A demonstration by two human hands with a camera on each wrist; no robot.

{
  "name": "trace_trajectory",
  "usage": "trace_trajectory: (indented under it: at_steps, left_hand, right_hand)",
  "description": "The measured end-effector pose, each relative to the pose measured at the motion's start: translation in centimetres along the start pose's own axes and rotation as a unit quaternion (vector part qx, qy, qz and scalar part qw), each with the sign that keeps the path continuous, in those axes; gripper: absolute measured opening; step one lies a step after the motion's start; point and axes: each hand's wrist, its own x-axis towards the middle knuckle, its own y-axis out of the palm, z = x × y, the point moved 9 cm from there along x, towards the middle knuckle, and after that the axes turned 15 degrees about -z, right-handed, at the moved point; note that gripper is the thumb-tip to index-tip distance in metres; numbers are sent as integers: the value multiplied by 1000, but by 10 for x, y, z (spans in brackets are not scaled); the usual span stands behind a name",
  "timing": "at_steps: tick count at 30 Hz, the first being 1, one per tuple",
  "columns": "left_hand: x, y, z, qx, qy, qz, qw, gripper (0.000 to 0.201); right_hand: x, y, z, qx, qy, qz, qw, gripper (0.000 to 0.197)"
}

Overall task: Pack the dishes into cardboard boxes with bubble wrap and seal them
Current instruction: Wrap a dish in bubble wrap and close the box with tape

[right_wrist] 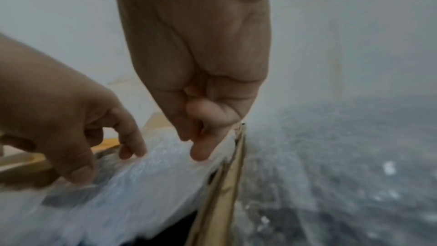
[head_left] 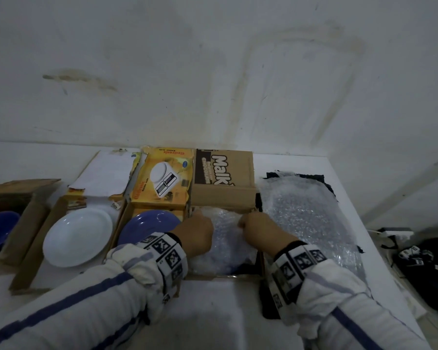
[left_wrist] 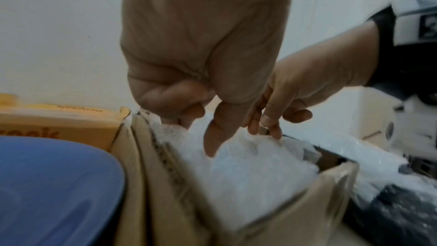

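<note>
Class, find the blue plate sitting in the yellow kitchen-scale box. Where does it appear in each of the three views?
Head: the blue plate is left of centre, beside the left hand.
Left wrist: lower left corner.
Right wrist: not in view.
Shared landmark: the bubble wrap under both hands.

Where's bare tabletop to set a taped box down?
Near edge of the table, between the two sleeves. Also the far right corner behind the loose bubble wrap. Left is crowded: open boxes with a white plate and blue plate.
</note>
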Motion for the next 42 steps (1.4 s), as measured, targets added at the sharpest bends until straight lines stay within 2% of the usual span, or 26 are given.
trace_trajectory:
  at_steps: [2, 4, 8, 10, 12, 13, 17, 19, 22, 26, 30, 32, 36, 39, 42]
  left_hand:
    - [6, -14, 4, -85, -42, -57, 994, 17]
    - [14, -20, -2, -142, -56, -92, 984, 18]
    - [32, -10, -45, -271, -44, -67, 959, 30]
    - [38, -9, -70, -321, -42, -52, 945, 22]
    - [43, -9, -84, -382, -64, -52, 920, 7]
    - [45, -9, -88, -400, -76, -58, 912, 13]
    - [54, -2, -89, -386, -129, -94, 909, 11]
    - [56, -3, -88, -390, -163, -109, 900, 16]
    - [56, 1, -93, -404, -201, -91, 888, 26]
    - [61, 9, -102, -411, -210, -47, 886, 15]
    - [64, 6, -98, -460, -201, -59, 863, 35]
    - [62, 3, -99, -477, -191, -78, 854, 35]
    - [55, -6, -100, -492, -203, -111, 839, 13]
    - [48, -28, -91, -524, -209, -157, 811, 13]
    - [38, -51, -74, -573, -211, -178, 771, 6]
  right_hand:
    - [-3, -24, -26, 67, 50, -74, 994, 34]
    - [-10, -34, -51, 94, 95, -103, 986, 34]
    - [-26, -35, -95, 106, 156, -124, 974, 37]
    - [-36, -33, -108, 56, 149, -145, 977, 32]
    - [-42, -25, -110, -9, 108, -154, 982, 30]
    - [-45, -20, -110, -17, 94, -153, 984, 31]
    - [-51, -12, -117, 43, 92, -150, 983, 40]
    - [-52, -11, -120, 70, 93, -152, 981, 40]
    - [-52, -10, -124, 99, 94, -152, 979, 39]
    - [-52, -9, -127, 128, 95, -154, 975, 37]
    - [-52, -9, -125, 129, 80, -156, 976, 33]
    - [-51, -12, -125, 136, 83, -166, 973, 31]
    - [-53, -31, -135, 163, 136, -231, 950, 24]
    - [-59, -54, -148, 187, 197, -283, 920, 28]
    - [-64, -71, -162, 237, 263, -293, 888, 39]
